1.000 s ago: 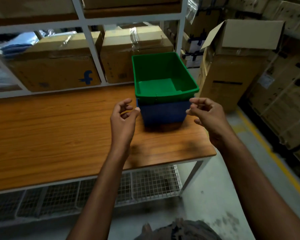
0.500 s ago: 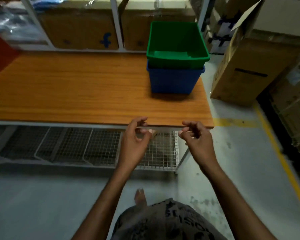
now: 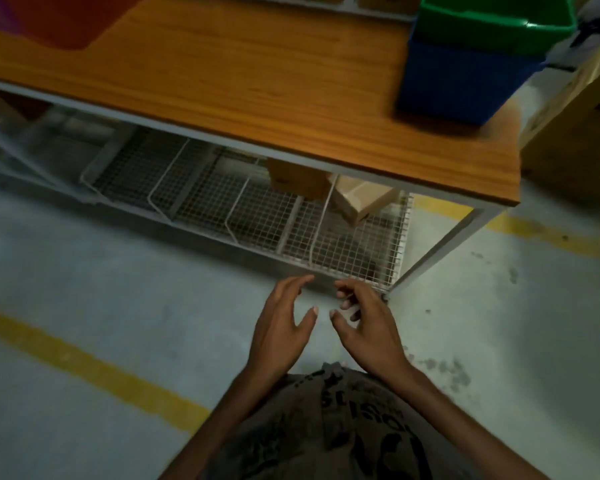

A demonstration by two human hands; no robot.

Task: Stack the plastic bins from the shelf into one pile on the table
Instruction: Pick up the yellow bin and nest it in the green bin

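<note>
A green bin [image 3: 492, 26] sits nested in a blue bin [image 3: 454, 84] at the right end of the wooden table [image 3: 257, 74]. A red bin [image 3: 63, 19] shows at the table's far left, cut off by the frame. My left hand [image 3: 281, 327] and my right hand [image 3: 364, 323] hang close together in front of my body, low over the floor and well short of the table. Both hold nothing, with fingers loosely spread and slightly curled.
A wire mesh shelf [image 3: 291, 223] runs under the table, with a small cardboard box [image 3: 361, 199] on it. A large cardboard box [image 3: 575, 126] stands right of the table. Yellow lines [image 3: 94, 368] cross the concrete floor.
My view has tipped down and swung left, and I have stepped back from the table. Both hands dropped from the bin stack to in front of my body; a red bin came into view.
</note>
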